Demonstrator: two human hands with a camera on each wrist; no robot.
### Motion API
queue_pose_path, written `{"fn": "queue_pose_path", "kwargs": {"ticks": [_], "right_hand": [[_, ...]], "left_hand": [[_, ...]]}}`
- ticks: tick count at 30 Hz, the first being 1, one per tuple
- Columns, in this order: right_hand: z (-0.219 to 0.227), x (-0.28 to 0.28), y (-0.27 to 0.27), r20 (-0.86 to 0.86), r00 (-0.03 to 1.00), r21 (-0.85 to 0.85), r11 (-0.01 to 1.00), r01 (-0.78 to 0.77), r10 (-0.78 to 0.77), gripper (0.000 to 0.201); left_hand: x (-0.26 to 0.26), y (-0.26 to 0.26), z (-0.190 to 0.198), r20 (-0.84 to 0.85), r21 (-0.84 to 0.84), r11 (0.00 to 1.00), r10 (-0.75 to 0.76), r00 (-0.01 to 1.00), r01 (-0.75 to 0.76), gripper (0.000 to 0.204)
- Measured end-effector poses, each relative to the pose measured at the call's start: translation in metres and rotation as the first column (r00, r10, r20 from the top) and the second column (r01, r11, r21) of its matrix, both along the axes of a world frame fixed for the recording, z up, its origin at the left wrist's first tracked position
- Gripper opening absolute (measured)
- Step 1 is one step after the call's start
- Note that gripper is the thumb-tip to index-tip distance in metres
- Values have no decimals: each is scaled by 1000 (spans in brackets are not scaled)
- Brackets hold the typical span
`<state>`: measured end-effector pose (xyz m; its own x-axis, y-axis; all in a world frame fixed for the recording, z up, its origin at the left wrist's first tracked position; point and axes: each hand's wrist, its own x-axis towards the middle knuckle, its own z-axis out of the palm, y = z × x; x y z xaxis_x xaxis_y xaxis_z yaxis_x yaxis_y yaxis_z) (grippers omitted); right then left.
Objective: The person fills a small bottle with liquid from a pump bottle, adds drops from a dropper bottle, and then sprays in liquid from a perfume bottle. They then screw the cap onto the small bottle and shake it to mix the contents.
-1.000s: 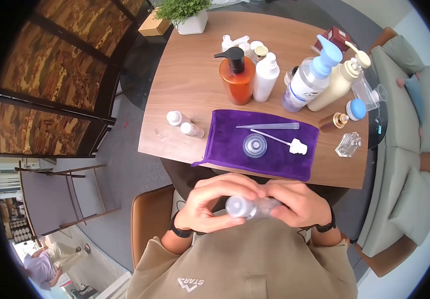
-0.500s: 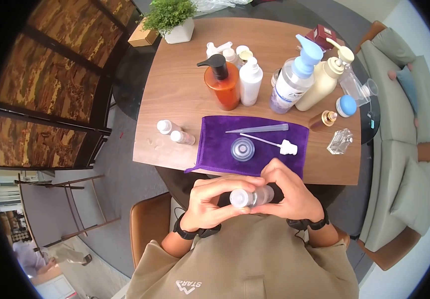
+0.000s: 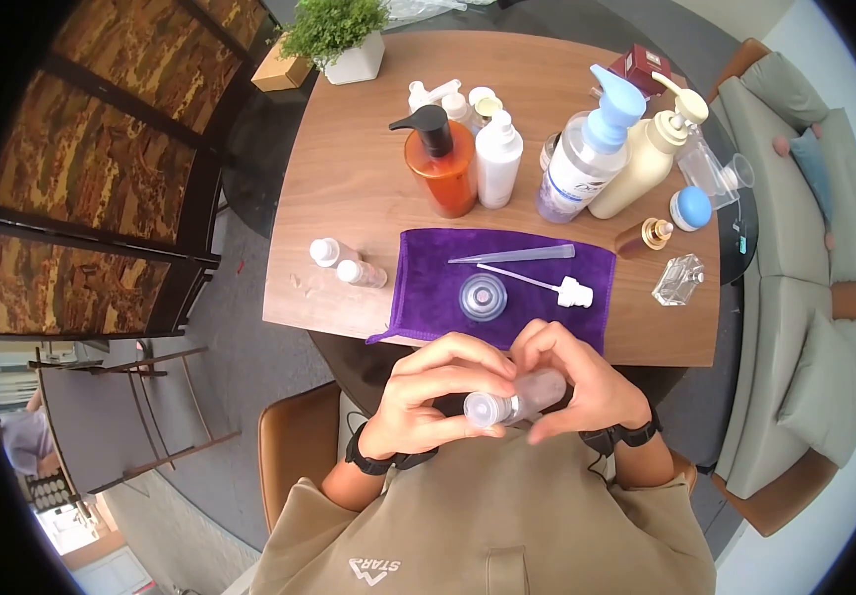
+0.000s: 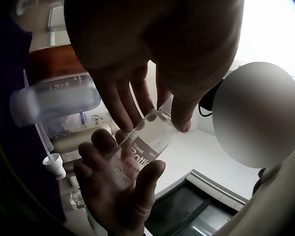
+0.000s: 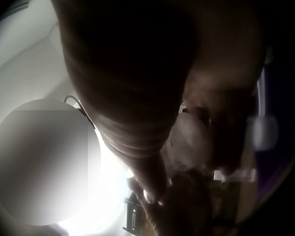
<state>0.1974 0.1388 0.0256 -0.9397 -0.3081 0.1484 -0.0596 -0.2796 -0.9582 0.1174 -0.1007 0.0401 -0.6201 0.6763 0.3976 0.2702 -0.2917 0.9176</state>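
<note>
In front of the chest, both hands hold a small clear plastic travel bottle [image 4: 142, 147], tilted, with a printed label. My left hand [image 3: 436, 389] pinches it near its neck end between thumb and fingers. My right hand [image 3: 587, 382] has its fingers curled around the other end, the thumb along the near side. Beyond the hands a purple cloth [image 3: 428, 297] lies at the table edge. On it stand or lie a clear bottle [image 3: 483, 297], a white spray pump [image 3: 574, 293] with its thin tube, and a clear tapered tube [image 3: 517, 255].
Two small white-capped bottles [image 3: 362, 273] are left of the cloth. Behind it stand an amber pump bottle [image 3: 441, 174], a white bottle [image 3: 498, 164], a blue-topped pump bottle [image 3: 577, 174] and a cream pump bottle [image 3: 641, 169]. A glass perfume bottle [image 3: 679, 281] sits at the right.
The bottle's right end has swung up and away from the body. My right thumb has moved outward along it, while the left hand keeps its pinch. The things on the table stay put.
</note>
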Motion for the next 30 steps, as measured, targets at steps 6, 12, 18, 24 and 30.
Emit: {"fn": "queue_pose_path", "kwargs": {"ticks": [6, 12, 18, 24, 30], "right_hand": [[10, -6, 9, -73, 994, 249, 966, -65, 86, 57], [11, 0, 5, 40, 999, 79, 997, -5, 2, 57], [-1, -3, 9, -81, 994, 261, 964, -54, 78, 60], [7, 0, 7, 56, 998, 48, 999, 9, -12, 61], [8, -1, 9, -8, 997, 180, 981, 76, -76, 48]], "left_hand": [[-2, 0, 4, -28, 6, 998, 55, 998, -55, 42], [0, -2, 2, -78, -83, 988, 126, 989, -133, 44], [-3, -4, 2, -111, -98, 983, 146, 983, -157, 46], [0, -2, 0, -129, -108, 974, 186, 974, -200, 46], [-1, -5, -2, -140, -112, 972, 191, 972, -207, 47]]}}
